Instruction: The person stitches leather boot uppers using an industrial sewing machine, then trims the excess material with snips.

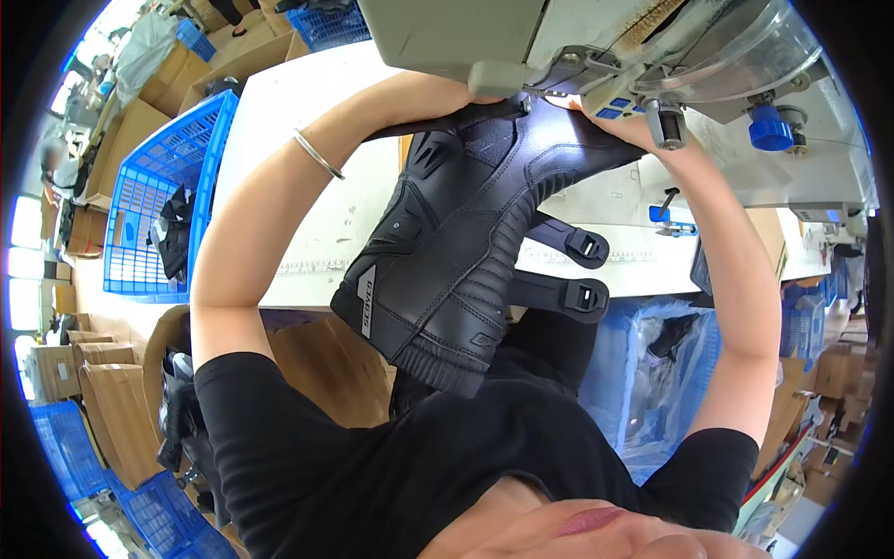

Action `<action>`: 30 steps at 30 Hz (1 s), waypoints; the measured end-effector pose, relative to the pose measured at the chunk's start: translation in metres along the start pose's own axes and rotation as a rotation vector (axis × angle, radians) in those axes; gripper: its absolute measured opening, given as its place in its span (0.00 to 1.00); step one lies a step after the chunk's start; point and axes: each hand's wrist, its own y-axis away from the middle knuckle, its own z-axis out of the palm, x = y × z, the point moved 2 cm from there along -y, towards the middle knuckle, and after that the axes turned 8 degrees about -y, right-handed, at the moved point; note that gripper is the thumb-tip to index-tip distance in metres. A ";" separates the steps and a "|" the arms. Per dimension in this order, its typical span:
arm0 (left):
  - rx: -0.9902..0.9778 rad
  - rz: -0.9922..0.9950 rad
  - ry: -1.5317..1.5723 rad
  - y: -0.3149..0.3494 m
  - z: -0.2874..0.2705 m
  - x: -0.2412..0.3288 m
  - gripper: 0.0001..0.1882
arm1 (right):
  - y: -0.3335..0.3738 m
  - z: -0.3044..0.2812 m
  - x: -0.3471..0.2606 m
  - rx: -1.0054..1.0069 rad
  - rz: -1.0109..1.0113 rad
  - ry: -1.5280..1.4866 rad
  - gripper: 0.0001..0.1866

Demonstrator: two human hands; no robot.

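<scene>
A black boot upper (447, 247) with ribbed panels lies across the white worktable (317, 224), its near end hanging past the front edge toward my chest. Two black straps with plastic buckles (587, 247) stick out from its right side. The far edge of the upper sits at the lit needle area of a sewing machine (456, 33). My left hand (442, 93) grips that edge left of the needle, and my right hand (619, 126) holds it on the right. The machine head and the material hide most of the fingers on both hands.
On the left stands a blue plastic crate (130, 224) with black pieces in it. A second crate lined with clear plastic (619, 373) is below the table at right. Cardboard boxes (121, 401) fill the left side. The machine head overhangs both hands.
</scene>
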 end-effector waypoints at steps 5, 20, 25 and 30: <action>0.030 0.078 -0.039 -0.003 -0.001 -0.002 0.21 | -0.008 -0.006 -0.008 -0.213 0.049 0.174 0.33; 0.098 0.095 0.048 -0.003 0.003 -0.009 0.22 | 0.031 0.016 0.075 0.112 0.080 -0.140 0.19; 0.106 0.080 0.078 -0.008 0.005 -0.016 0.23 | 0.072 0.015 -0.013 0.403 -0.339 0.372 0.30; 0.171 0.176 0.026 -0.009 0.004 -0.016 0.21 | 0.066 0.034 -0.059 0.414 -0.616 0.494 0.28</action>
